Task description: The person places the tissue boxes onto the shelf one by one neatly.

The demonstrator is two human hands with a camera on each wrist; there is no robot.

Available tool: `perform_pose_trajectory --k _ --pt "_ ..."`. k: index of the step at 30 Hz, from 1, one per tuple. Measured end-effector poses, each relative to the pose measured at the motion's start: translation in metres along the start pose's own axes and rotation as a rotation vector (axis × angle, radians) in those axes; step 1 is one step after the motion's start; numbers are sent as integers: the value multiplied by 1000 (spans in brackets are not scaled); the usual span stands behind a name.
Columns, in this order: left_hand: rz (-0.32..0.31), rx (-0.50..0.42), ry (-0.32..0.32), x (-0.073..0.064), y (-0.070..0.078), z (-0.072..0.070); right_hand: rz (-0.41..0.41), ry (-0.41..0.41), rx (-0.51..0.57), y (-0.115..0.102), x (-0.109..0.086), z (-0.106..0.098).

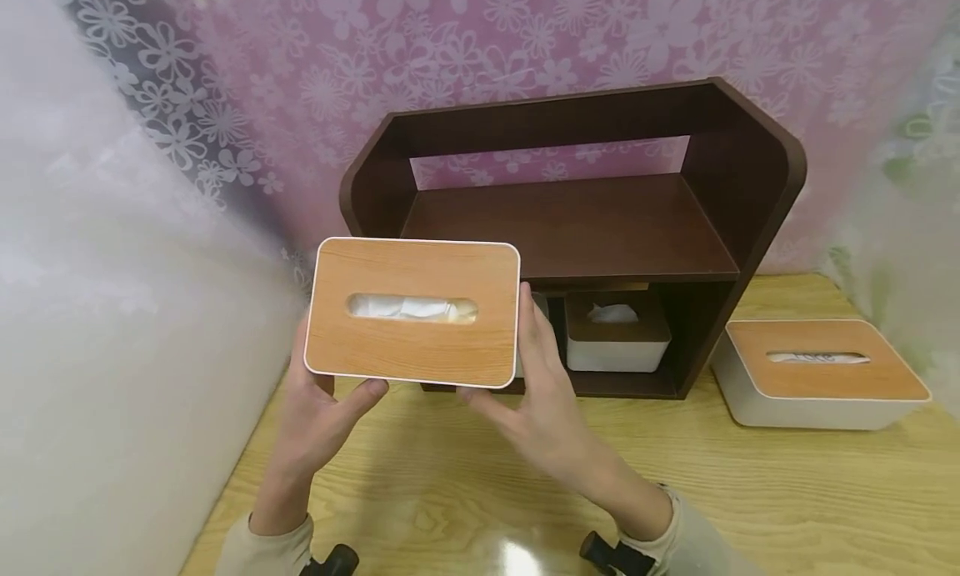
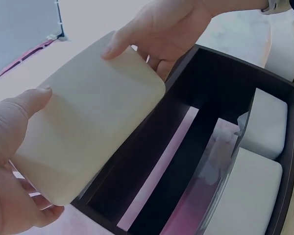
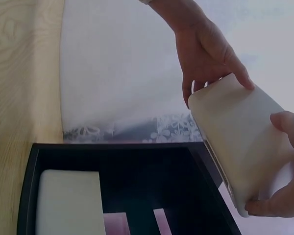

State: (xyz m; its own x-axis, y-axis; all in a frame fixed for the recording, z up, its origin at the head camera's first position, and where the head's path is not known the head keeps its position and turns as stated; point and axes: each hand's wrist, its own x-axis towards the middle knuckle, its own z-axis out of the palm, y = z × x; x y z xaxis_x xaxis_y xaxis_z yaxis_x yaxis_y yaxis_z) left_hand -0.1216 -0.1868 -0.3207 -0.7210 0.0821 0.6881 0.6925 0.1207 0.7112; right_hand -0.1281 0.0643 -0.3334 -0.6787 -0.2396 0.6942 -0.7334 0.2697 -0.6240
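Both hands hold up a tissue box (image 1: 412,267) with a light wood-look lid, white sides and white tissue showing in its slot. The left hand (image 1: 311,422) grips its left end, thumb on the near side and fingers around the end. At the right end is the right hand (image 1: 543,409), its thumb under the near corner and fingers along the side. The box's pale underside (image 2: 93,112) faces the left wrist view, with thumbs pressed on it. Behind the box stands a dark brown shelf (image 1: 577,226), partly covered by it in the head view.
In the shelf's lower compartment sits a tissue box with a darker-looking lid (image 1: 618,351); another white box (image 2: 247,196) is beside it. A third wood-lidded tissue box (image 1: 825,413) stands on the table (image 1: 435,493), right of the shelf. A white wall (image 1: 135,326) bounds the left.
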Motion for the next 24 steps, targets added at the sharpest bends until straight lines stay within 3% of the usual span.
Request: perform_pose_trajectory --k 6,14,24 --pt "22 27 -5 8 -3 11 -20 33 -14 3 3 -12" --pt "-72 86 -20 17 -6 20 9 9 -62 10 10 -27" --pt "-108 111 -4 31 -12 24 40 -10 -83 14 25 -34"
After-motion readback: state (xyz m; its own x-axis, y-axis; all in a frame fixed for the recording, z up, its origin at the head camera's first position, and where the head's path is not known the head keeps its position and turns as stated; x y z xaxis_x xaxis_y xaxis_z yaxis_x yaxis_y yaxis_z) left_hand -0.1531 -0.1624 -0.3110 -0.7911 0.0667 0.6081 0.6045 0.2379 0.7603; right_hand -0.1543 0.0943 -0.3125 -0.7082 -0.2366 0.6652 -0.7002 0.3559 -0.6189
